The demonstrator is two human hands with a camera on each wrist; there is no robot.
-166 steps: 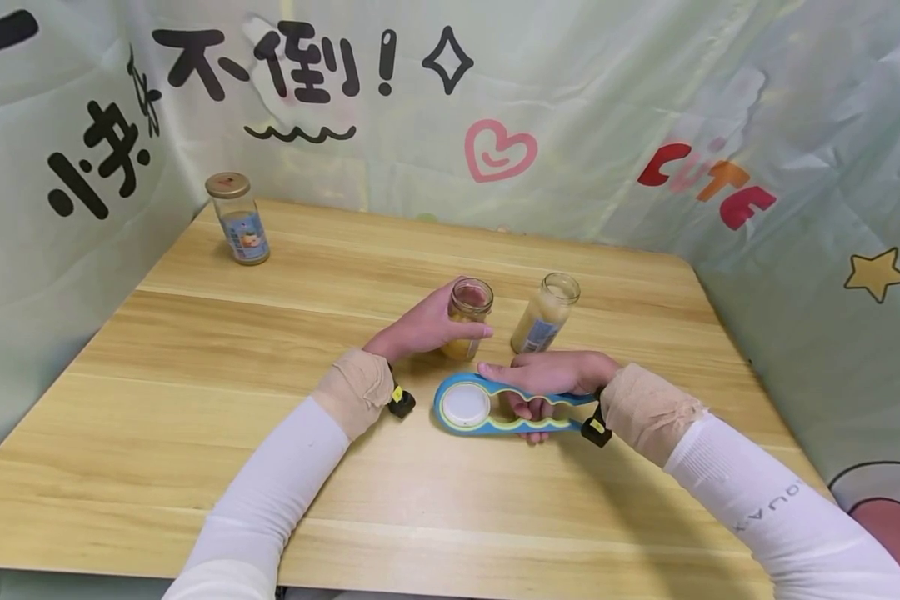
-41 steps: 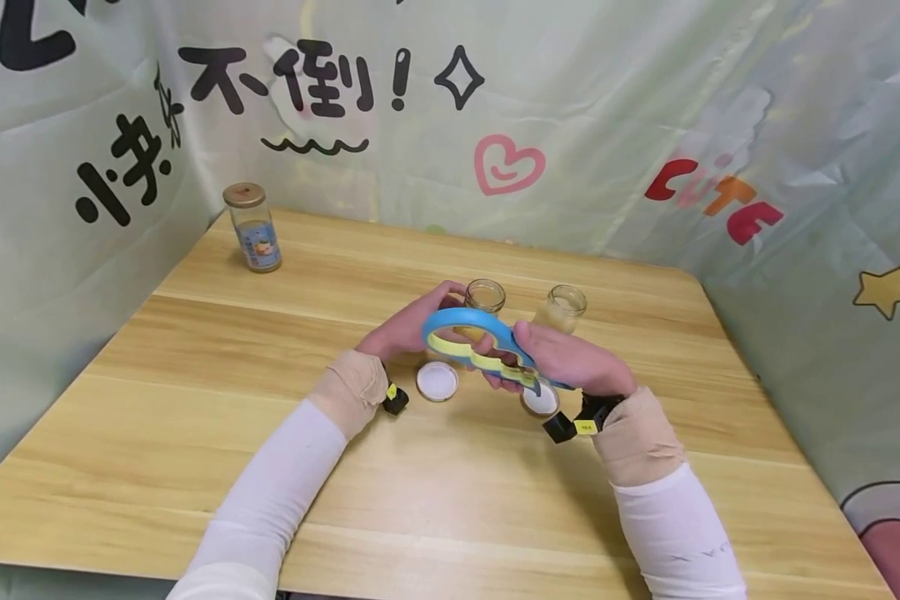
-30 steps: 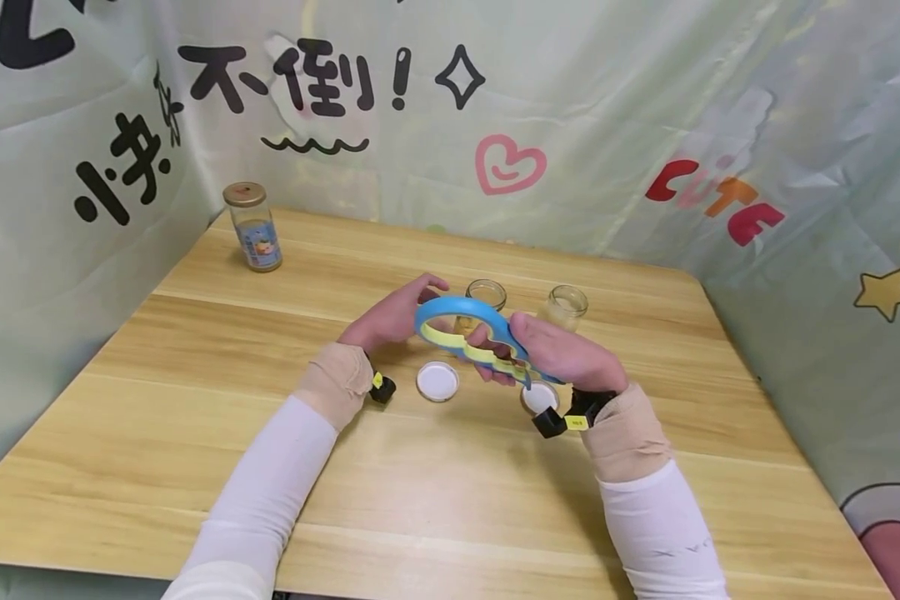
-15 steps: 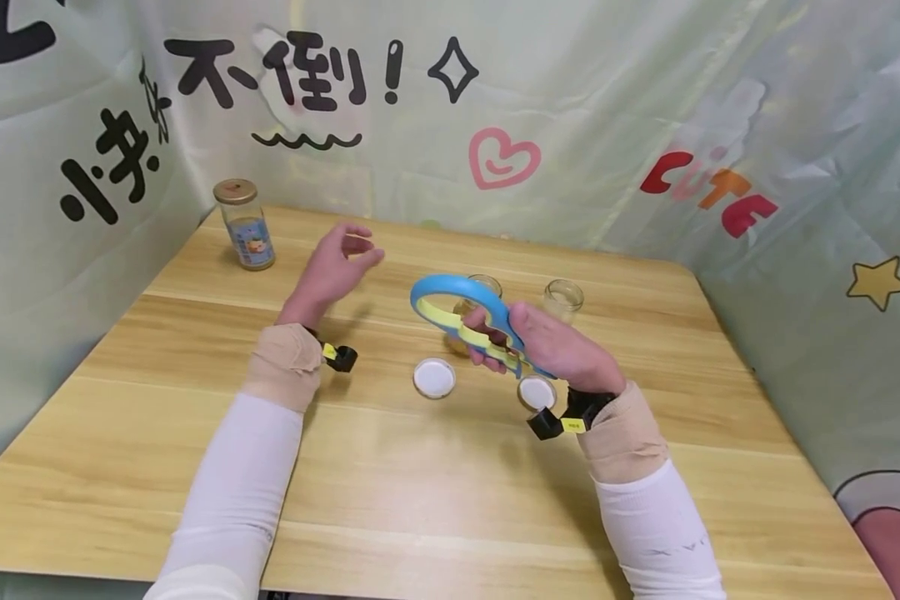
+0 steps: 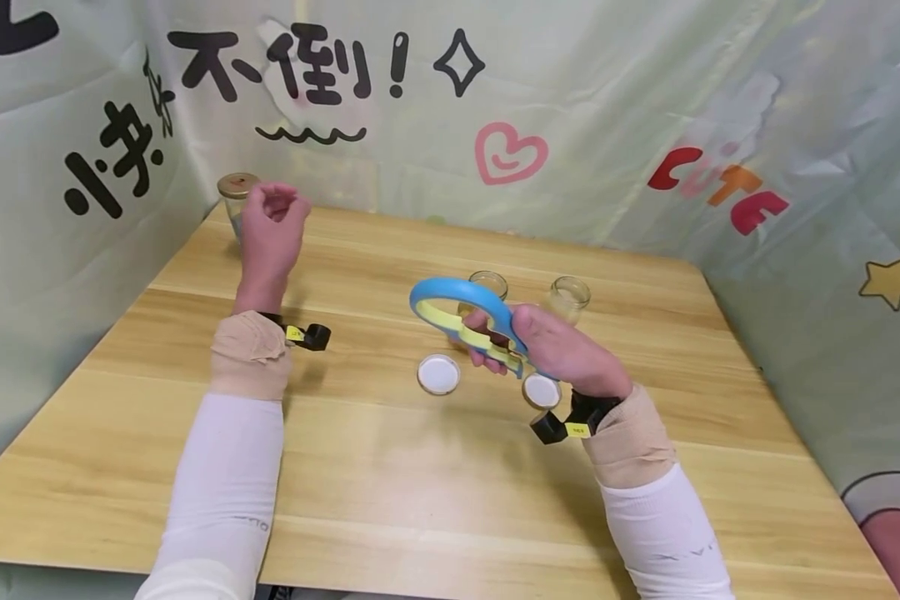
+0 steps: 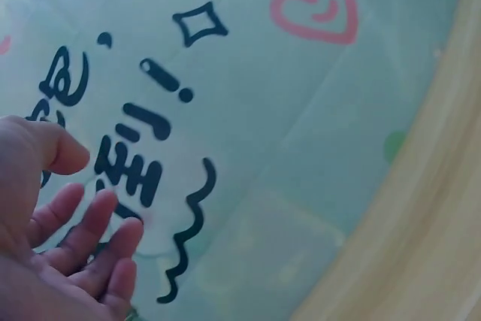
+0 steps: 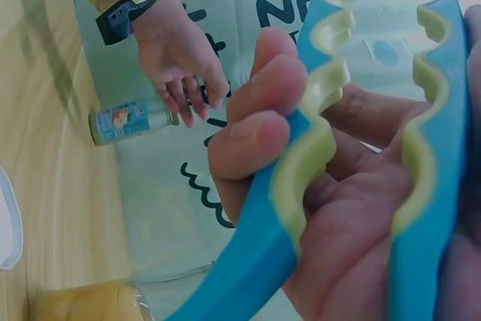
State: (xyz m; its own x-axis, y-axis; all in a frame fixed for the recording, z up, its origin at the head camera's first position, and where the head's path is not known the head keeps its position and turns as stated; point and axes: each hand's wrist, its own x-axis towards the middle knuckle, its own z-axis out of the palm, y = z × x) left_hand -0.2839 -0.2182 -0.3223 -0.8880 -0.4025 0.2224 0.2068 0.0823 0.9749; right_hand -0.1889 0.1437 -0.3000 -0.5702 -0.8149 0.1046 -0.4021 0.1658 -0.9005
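In the head view my left hand (image 5: 272,237) is raised at the far left beside a capped glass jar (image 5: 234,205) with a gold lid, partly hiding it. Its fingers are loosely bent with nothing between them; the right wrist view shows the fingers near the jar's lidded end. My right hand (image 5: 573,354) grips a blue and yellow jar opener (image 5: 453,290) above the table, fingers curled through its handles. Behind the opener stand two lidless glass jars, one (image 5: 489,283) partly covered by it, the other (image 5: 570,297) partly covered by my hand.
Two jar lids lie white side up on the wooden table (image 5: 390,517): one lid (image 5: 438,375) in the middle, another lid (image 5: 542,391) under my right wrist. Printed cloth walls (image 5: 607,108) rise behind and at both sides of the table.
My left hand has let go of the middle open jar and moved left and back to the capped jar. The right hand has raised the opener from the table; both lids now lie in view.
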